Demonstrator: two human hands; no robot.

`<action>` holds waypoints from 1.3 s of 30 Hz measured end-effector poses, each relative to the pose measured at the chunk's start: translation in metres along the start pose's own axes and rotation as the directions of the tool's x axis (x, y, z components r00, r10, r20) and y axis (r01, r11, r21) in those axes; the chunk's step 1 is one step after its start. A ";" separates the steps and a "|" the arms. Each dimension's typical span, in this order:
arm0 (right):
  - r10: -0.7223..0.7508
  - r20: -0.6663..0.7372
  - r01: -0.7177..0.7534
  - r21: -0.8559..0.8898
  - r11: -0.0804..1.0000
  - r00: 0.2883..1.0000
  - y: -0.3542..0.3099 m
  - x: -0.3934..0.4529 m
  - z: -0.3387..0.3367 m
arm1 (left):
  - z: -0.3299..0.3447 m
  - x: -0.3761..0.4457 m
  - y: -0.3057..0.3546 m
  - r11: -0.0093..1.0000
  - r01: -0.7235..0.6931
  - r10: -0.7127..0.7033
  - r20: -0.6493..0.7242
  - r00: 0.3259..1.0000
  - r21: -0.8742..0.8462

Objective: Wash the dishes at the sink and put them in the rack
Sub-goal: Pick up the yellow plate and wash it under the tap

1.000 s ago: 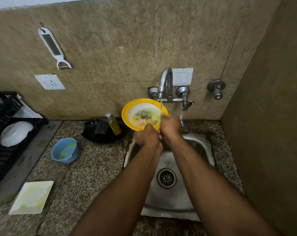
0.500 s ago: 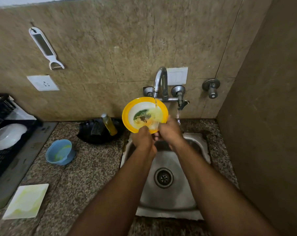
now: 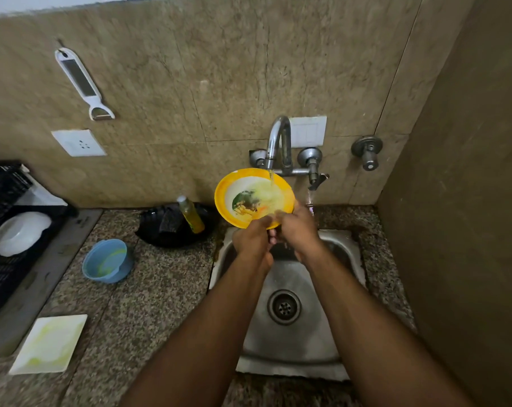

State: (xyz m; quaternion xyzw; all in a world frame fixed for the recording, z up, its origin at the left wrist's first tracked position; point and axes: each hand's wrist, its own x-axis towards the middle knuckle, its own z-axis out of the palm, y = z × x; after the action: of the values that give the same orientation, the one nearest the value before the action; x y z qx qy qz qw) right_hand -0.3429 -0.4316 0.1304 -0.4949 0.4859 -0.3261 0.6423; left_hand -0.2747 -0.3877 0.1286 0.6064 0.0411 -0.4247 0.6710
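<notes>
The yellow plate (image 3: 253, 198) has tilted further under the tap (image 3: 275, 142) stream above the sink's (image 3: 290, 342) back edge; left hand (image 3: 253, 236) and right hand (image 3: 297, 227) grip its lower rim. Rinsing step; next, turn it to clear residue.

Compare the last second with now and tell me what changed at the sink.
More of the yellow-rimmed plate is rinsed: the tap stream now washes its right side pale, leaving residue on the left. The left hand and right hand still hold its lower edge. The blue bowl and square plate stayed put.
</notes>
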 end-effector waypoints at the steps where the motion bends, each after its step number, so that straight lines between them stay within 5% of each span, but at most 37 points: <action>1: 0.003 0.010 -0.004 0.045 0.999 1.000 -0.002 -0.002 -0.002 | -0.001 -0.002 0.001 1.000 0.003 -0.003 0.012 1.000 0.006; 8: 0.023 -0.079 -0.014 0.109 0.994 0.997 -0.008 0.011 -0.022 | -0.008 -0.008 0.006 0.997 -0.002 -0.005 0.083 0.997 0.078; 13: 0.187 -0.038 -0.185 0.043 0.982 0.982 -0.008 0.022 -0.047 | -0.022 -0.004 0.008 0.961 0.050 -0.112 0.216 0.970 0.272; 16: 0.220 -0.014 -0.218 0.059 0.974 0.975 0.005 0.019 -0.052 | -0.020 0.007 -0.001 0.916 -0.050 0.009 0.104 0.995 0.397; 17: 0.220 -0.050 -0.215 0.091 0.972 0.974 0.009 0.014 -0.053 | -0.016 0.009 -0.004 0.861 -0.145 0.126 0.071 0.989 0.488; 19: 0.211 -0.128 -0.188 0.167 0.968 0.969 0.018 0.008 -0.052 | -0.007 0.009 -0.012 0.597 -0.279 0.317 0.098 0.943 0.752; 21: 0.206 -0.215 -0.149 0.254 0.956 0.955 0.028 0.006 -0.047 | 0.003 -0.002 -0.023 0.248 -0.298 0.351 0.202 0.915 0.922; 23: 0.127 -0.319 -0.048 0.246 0.968 0.939 0.043 0.010 -0.044 | 0.009 -0.016 -0.030 -0.129 -0.393 0.300 0.414 0.859 0.910; 24: 0.088 -0.360 -0.007 0.220 0.976 0.929 0.051 0.015 -0.043 | 0.010 -0.016 -0.036 -0.242 -0.465 0.226 0.516 0.827 0.852; 29: 0.025 -0.460 0.096 0.237 0.967 0.887 0.059 -0.005 -0.039 | 0.007 0.005 -0.035 -0.344 -0.611 -0.042 0.638 0.769 0.713; 32: 0.019 -0.460 0.108 0.249 0.962 0.888 0.071 -0.011 -0.032 | 0.012 0.023 -0.027 -0.496 -0.652 -0.139 0.689 0.711 0.573; 37: 0.055 -0.446 0.076 0.270 0.960 0.893 0.075 -0.005 -0.029 | 0.013 0.053 -0.020 -0.536 -0.695 -0.040 0.807 0.589 0.480; 39: 0.047 -0.453 0.068 0.233 0.970 0.890 0.069 -0.004 -0.029 | 0.015 0.047 -0.017 -0.475 -0.679 -0.010 0.768 0.640 0.559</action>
State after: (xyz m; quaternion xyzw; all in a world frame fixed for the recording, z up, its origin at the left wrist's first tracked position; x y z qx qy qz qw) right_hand -0.3762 -0.4170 0.0642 -0.3250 0.5765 -0.4935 0.5644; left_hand -0.2624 -0.4228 0.0928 0.7236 -0.6798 -0.1195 0.0006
